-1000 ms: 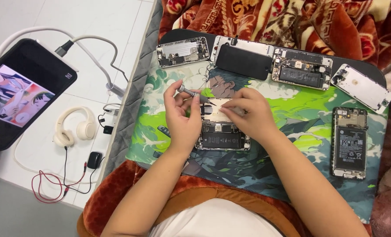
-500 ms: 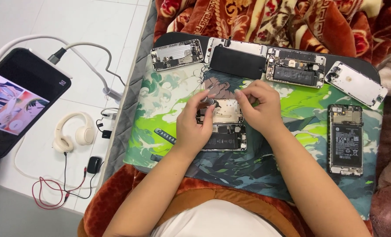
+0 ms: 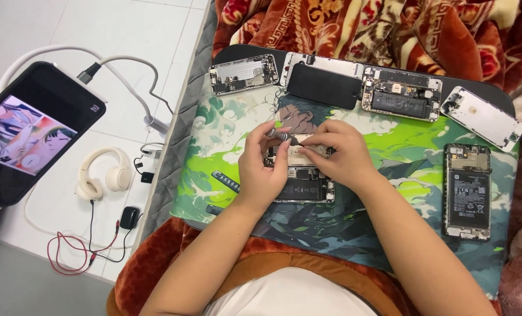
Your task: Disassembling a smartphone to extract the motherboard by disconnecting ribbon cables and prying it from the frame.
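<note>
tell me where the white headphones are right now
In the head view the white headphones lie on the pale floor at the left, off the green mat, just right of the big lit tablet.

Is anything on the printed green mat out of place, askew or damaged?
Nothing looks spilled. The white phone panel at the mat's far right corner lies tilted, unlike the straighter opened phones beside it. Both hands, left hand and right hand, meet over the opened phone with exposed battery at the centre.

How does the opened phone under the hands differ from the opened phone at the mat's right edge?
The centre phone is half covered by the left hand and right hand; the right phone lies untouched, fully visible. Centre lies crosswise, right lengthwise. Both show a dark battery.
</note>
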